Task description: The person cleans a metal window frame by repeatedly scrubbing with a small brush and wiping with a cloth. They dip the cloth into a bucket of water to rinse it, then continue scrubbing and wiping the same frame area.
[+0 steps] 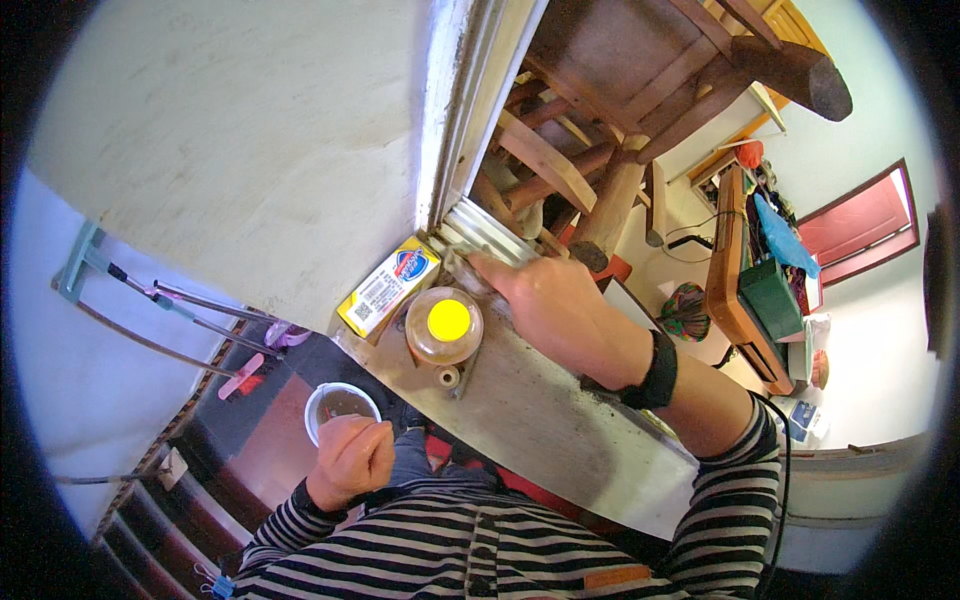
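My right hand (551,307) reaches over the stone windowsill (540,420) to the corner by the metal window track (491,232). Its index finger points at a greyish, dirty patch there; the other fingers are hidden beneath the hand, so what they hold cannot be told. Left of that hand stands a clear jar with a yellow cap (448,320). Beside the jar is a yellow-and-white Safeguard box (388,286), and a small round piece with a central hole (447,377) sits in front. My left hand (351,457) is a closed fist near my body, with nothing visible in it.
A white bucket (310,412) of murky water stands on the floor beyond my left fist. Long-handled cleaning tools (217,322) lean at the left wall, above stair steps (180,517). Past the window frame (457,105) are stacked wooden stools (600,165) and a wooden table (724,277).
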A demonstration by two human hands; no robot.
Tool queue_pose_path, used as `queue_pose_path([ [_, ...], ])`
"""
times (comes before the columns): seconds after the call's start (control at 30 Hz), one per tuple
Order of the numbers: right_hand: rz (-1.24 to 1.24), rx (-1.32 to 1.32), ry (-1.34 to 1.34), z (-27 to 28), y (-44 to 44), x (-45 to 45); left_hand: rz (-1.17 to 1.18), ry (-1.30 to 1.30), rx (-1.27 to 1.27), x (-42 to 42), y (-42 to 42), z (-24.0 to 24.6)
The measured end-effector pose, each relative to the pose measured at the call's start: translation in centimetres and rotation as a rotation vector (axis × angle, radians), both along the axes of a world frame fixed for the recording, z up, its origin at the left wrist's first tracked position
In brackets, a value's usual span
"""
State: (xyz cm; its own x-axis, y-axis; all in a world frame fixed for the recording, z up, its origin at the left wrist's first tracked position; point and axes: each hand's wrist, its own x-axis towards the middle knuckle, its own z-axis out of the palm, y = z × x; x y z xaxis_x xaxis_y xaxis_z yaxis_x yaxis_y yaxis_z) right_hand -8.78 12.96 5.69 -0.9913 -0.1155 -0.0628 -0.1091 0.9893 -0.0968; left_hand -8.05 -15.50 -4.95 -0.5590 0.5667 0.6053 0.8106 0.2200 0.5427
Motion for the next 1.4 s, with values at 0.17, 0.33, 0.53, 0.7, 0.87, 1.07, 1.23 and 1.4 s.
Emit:
queue_pose_path([
  [0.17,0.046,-0.019,0.081,-0.9,-0.8,-2.6,-0.007,-0.008,-0.004,-0.4,0.8,-0.2],
  [0.33,-0.045,0.035,0.02,-1.4,-2.5,-2.8,-0.021,-0.026,-0.017,-0.6,1.3,-0.1],
  [0.53,0.007,0.181,-0.131,0.5,-1.0,-0.8,-0.05,0.059,0.031,-0.8,1.9,0.3],
  [0.7,0.013,0.209,-0.039,0.4,-1.1,-0.8,-0.086,0.03,0.118,-0.5,3.2,0.2],
  [0.87,0.078,0.174,0.189,-1.4,-1.6,-2.7,-0.065,0.09,0.063,-1.0,3.5,0.1],
  [1.07,0.173,0.273,0.058,-0.6,0.5,-0.5,-0.036,0.038,0.083,-0.6,4.0,0.1],
  [1.23,0.127,0.224,-0.024,0.8,1.0,0.6,-0.056,0.037,0.054,-0.5,4.2,0.1],
  [1.4,0.123,0.035,0.122,-0.9,-0.5,-2.7,-0.021,0.046,0.08,-0.7,4.6,-0.6],
])
